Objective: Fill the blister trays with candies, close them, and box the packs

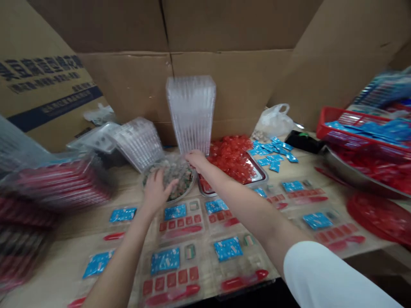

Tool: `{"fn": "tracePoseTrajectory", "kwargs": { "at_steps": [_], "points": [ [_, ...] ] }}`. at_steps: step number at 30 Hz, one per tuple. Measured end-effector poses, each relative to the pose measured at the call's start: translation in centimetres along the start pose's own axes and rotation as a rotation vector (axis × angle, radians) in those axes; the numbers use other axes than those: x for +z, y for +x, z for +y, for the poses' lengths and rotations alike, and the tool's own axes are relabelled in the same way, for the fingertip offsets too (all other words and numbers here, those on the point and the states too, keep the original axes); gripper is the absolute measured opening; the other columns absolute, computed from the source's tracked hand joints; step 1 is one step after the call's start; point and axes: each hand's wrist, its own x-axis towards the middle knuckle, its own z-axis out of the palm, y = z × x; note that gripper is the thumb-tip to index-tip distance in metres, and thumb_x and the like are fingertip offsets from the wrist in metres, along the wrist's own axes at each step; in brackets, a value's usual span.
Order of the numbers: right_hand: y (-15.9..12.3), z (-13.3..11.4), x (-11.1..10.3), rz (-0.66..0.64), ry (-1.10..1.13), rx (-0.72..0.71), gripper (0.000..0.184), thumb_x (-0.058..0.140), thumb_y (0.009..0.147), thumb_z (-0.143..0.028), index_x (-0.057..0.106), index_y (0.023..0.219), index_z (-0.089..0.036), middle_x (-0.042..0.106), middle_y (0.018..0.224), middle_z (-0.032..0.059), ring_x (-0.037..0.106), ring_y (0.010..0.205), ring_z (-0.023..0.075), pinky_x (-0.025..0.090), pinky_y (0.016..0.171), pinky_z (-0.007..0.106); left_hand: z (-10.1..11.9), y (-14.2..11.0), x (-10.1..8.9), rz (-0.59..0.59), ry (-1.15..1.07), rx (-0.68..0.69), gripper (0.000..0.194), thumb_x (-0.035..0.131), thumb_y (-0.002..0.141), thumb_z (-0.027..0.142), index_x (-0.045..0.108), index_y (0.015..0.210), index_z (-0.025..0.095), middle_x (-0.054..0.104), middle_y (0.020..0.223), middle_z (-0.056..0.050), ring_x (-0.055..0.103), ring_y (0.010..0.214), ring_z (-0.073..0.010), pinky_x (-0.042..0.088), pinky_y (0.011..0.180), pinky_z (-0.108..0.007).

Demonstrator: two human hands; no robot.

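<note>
Working over a round plate (188, 191) of mixed bits (175, 171), left hand (156, 191) splayed on top, right hand (196, 160) apart at its far side, grip unclear.

I can't read any words here. The cardboard carton (45, 85) on my left bears large dark printed characters above a navy band, but they're too skewed and blurred to make out, and the printing on the blue sachets (272, 152) is too small.

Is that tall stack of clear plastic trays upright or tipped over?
Upright: the stack of clear plastic trays stands on end in front of the cardboard, while the second stack to its left leans tilted.
</note>
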Motion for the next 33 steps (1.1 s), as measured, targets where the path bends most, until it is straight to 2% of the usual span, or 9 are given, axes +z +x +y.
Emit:
{"fn": "tracePoseTrajectory", "kwargs": {
  "at_steps": [4, 8, 11, 15, 18, 21, 24, 29, 33],
  "points": [
    [-5.7, -0.4, -3.3, 0.154, 0.184, 0.045, 0.014, 0.044, 0.085, -0.024, 0.053, 0.092, -0.017, 0.046, 0.057, -0.0061, 0.047, 0.045, 0.0061, 0.042, 0.043, 0.017, 1.7, -1.7, -3.6, 0.191, -0.099, 0.041, 0.067, 0.045, 0.083, 0.056, 0.037, 0.134, 0.012, 0.045, 0.132, -0.02, 0.038, 0.127, -0.0336, 0.03, 0.104, -0.053],
    [-13.9, 2.6, -7.4, 0.006, 0.497, 0.128, 0.018, 0.052, 0.082, -0.035, 0.051, 0.087, -0.018, 0.048, 0.058, -0.006, 0.048, 0.044, 0.0062, 0.043, 0.041, 0.017, 7.0, -6.9, -5.7, 0.115, -0.095, 0.329, 0.069, 0.068, 0.07, 0.043, 0.042, 0.132, 0.029, 0.036, 0.144, -0.009, 0.026, 0.135, -0.0353, 0.023, 0.107, -0.056],
    [-16.8, 5.7, -11.2, -0.086, 0.143, 0.082, 0.03, 0.04, 0.089, -0.041, 0.057, 0.087, -0.017, 0.056, 0.063, -0.0007, 0.054, 0.05, 0.0097, 0.045, 0.043, 0.021, 10.1, -10.5, -5.3, 0.056, -0.168, 0.431, 0.043, 0.054, 0.081, 0.019, 0.054, 0.119, 0.039, 0.062, 0.12, 0.0, 0.053, 0.117, -0.0257, 0.022, 0.109, -0.054],
    [-13.4, 8.5, -16.5, 0.172, -0.548, -0.156, 0.024, 0.041, 0.089, -0.026, 0.062, 0.087, -0.016, 0.064, 0.087, 0.0075, 0.06, 0.081, 0.0168, 0.049, 0.073, 0.031, 12.8, -12.4, -4.4, -0.047, -0.601, -0.094, 0.034, 0.053, 0.082, 0.027, 0.054, 0.116, 0.03, 0.068, 0.101, -0.005, 0.065, 0.093, -0.0234, 0.05, 0.087, -0.045],
    [-9.3, 9.6, -18.4, 0.182, -0.728, -0.225, 0.018, 0.054, 0.076, -0.01, 0.064, 0.09, -0.013, 0.063, 0.099, 0.0105, 0.055, 0.099, 0.0213, 0.04, 0.092, 0.036, 14.5, -12.8, -3.3, -0.231, -0.969, -0.54, 0.062, 0.061, 0.076, 0.037, 0.034, 0.13, 0.023, 0.066, 0.087, -0.005, 0.067, 0.07, -0.0201, 0.056, 0.062, -0.035],
    [-6.9, 10.5, -18.2, 0.1, -0.818, -0.264, 0.024, 0.057, 0.07, -0.003, 0.064, 0.091, -0.011, 0.063, 0.101, 0.0134, 0.051, 0.105, 0.0251, 0.034, 0.097, 0.039, 15.4, -13.5, -1.5, -0.317, -1.015, -0.636, 0.083, 0.064, 0.072, 0.036, 0.016, 0.138, 0.023, 0.062, 0.095, -0.005, 0.063, 0.055, -0.0146, 0.055, 0.057, -0.034],
    [-5.5, 11.1, -17.8, 0.07, -0.869, -0.265, 0.025, 0.059, 0.069, -0.005, 0.063, 0.093, -0.009, 0.063, 0.103, 0.0167, 0.051, 0.105, 0.0278, 0.034, 0.096, 0.041, 15.8, -14.8, 0.0, -0.279, -0.678, -0.504, 0.079, 0.063, 0.075, 0.032, 0.02, 0.14, 0.021, 0.059, 0.104, -0.011, 0.062, 0.059, -0.0159, 0.055, 0.063, -0.039],
    [-5.6, 10.4, -18.3, 0.172, -0.838, -0.254, 0.022, 0.057, 0.073, -0.012, 0.063, 0.094, -0.01, 0.064, 0.097, 0.0132, 0.056, 0.094, 0.0247, 0.042, 0.086, 0.038, 16.9, -17.2, -0.6, 0.0, -0.126, -0.14, 0.06, 0.061, 0.079, 0.028, 0.038, 0.133, 0.015, 0.042, 0.133, -0.021, 0.047, 0.118, -0.0327, 0.041, 0.095, -0.052],
    [-11.5, 9.4, -17.9, 0.071, -0.264, -0.15, 0.019, 0.056, 0.078, -0.025, 0.064, 0.093, -0.015, 0.065, 0.08, 0.0045, 0.059, 0.073, 0.016, 0.048, 0.07, 0.031, 18.0, -19.7, -2.0, -0.076, -0.12, 0.223, 0.035, 0.055, 0.084, 0.018, 0.053, 0.118, 0.022, 0.052, 0.13, -0.011, 0.043, 0.125, -0.0265, 0.037, 0.101, -0.045]
  ]
}}
